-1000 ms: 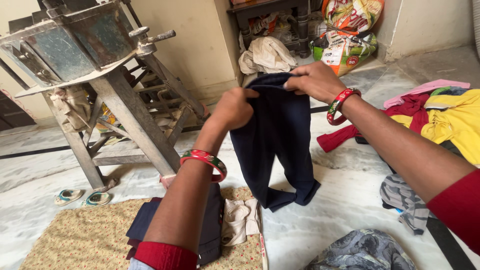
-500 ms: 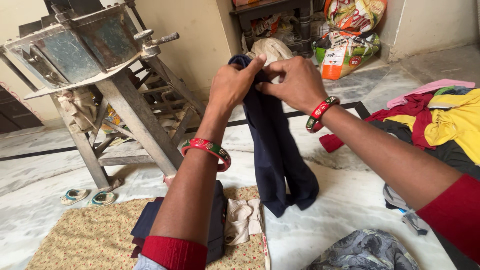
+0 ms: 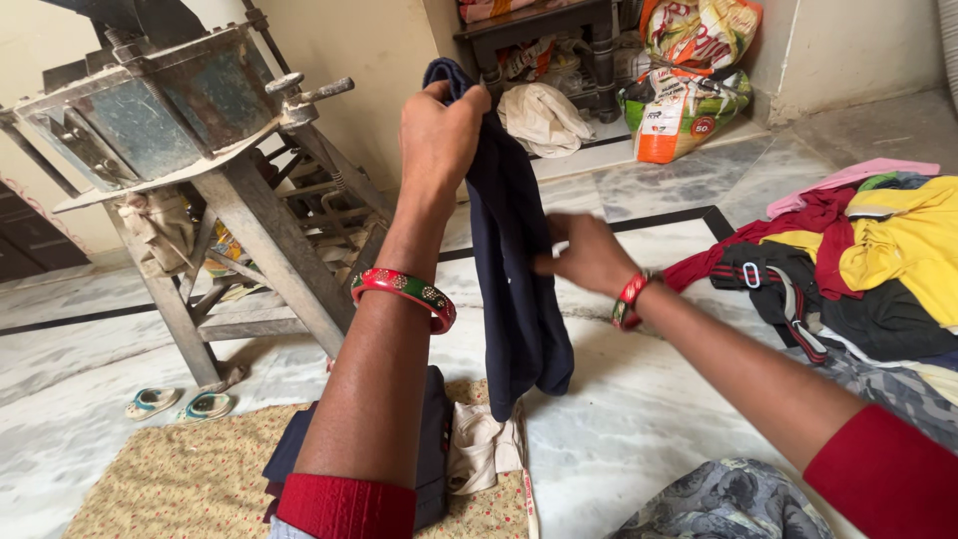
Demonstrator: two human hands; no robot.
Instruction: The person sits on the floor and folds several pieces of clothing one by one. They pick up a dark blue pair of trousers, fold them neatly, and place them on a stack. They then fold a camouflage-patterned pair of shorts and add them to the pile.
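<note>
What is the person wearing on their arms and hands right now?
Both hands are bare, without gloves or visible rings. Each wrist carries a thick red bangle with green and pale patterned panels: the left bangle and the right bangle. Red sleeves are pushed up the forearms, the left sleeve and the right sleeve.

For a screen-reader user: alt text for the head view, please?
A left hand holds a dark navy garment up by its top while the right hand touches its middle, above a marble floor with a clothes pile.
</note>
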